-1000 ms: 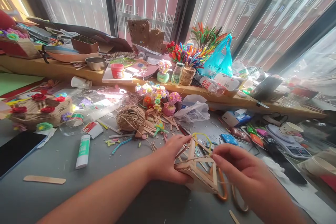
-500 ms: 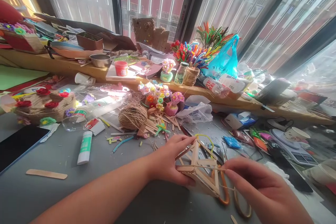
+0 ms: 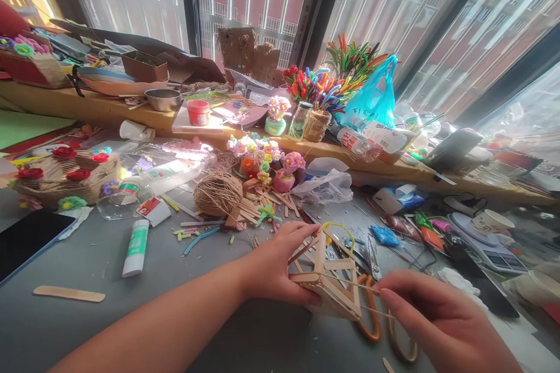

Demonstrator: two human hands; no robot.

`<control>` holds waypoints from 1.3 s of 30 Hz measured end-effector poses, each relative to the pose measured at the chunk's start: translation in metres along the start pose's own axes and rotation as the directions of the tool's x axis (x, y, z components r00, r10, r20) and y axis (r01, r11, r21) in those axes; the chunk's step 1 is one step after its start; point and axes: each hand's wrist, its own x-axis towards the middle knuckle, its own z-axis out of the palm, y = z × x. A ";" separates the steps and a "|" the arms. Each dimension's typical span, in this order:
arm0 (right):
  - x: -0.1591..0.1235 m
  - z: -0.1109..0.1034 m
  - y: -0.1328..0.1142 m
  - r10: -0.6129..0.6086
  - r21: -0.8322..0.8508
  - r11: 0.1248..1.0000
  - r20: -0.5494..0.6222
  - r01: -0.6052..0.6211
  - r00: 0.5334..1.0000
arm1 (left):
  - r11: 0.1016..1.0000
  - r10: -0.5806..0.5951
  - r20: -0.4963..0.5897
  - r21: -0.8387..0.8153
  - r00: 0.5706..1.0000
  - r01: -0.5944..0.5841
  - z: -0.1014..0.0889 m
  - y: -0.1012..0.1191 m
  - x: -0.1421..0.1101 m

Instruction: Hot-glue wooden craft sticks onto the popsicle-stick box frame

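Note:
My left hand (image 3: 286, 265) grips a small frame of craft sticks (image 3: 336, 291) from its left side, thumb below and fingers above. A yellow pipe cleaner (image 3: 343, 226) arches over the top of the frame. To the right, my right hand (image 3: 420, 303) pinches a thin twine (image 3: 370, 288) between thumb and forefinger. The twine runs from the frame to my fingertips, and another strand hangs just below it. Scissors with orange-brown handles (image 3: 371, 326) lie on the table behind and under the frame, partly covered by it.
A ball of twine (image 3: 217, 193) sits among loose craft sticks. A glue stick (image 3: 136, 248), a single craft stick (image 3: 69, 294) and a phone (image 3: 32, 242) lie at left. At right are a digital scale (image 3: 490, 247) and a paper cup (image 3: 492, 221). A cluttered ledge (image 3: 245, 143) runs behind.
My right hand has drawn slightly away from the frame, so a longer stretch of twine shows between them. The whole view has shifted slightly.

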 end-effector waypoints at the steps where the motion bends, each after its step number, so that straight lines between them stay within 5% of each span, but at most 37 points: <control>1: 0.000 0.001 0.000 0.003 -0.002 1.000 0.003 -0.003 1.000 | 1.000 0.001 -0.008 0.007 1.000 -0.001 0.000 0.000 0.000; 7: -0.001 -0.001 0.008 0.021 -0.048 0.999 0.120 -0.015 0.993 | 0.999 0.021 -0.027 0.049 0.999 -0.019 -0.001 -0.001 -0.001; 16: -0.001 -0.003 0.014 0.015 0.011 1.000 0.103 -0.016 0.995 | 0.998 0.042 -0.090 0.048 0.995 -0.038 -0.006 0.002 -0.003; 26: -0.004 0.003 0.009 0.065 0.087 0.994 -0.057 -0.060 0.996 | 0.988 0.067 -0.129 -0.127 0.989 -0.084 -0.003 -0.001 -0.007; 39: -0.003 -0.002 0.009 0.119 0.149 0.981 0.060 -0.126 0.991 | 0.985 0.090 -0.113 -0.134 0.990 -0.105 -0.001 -0.001 -0.003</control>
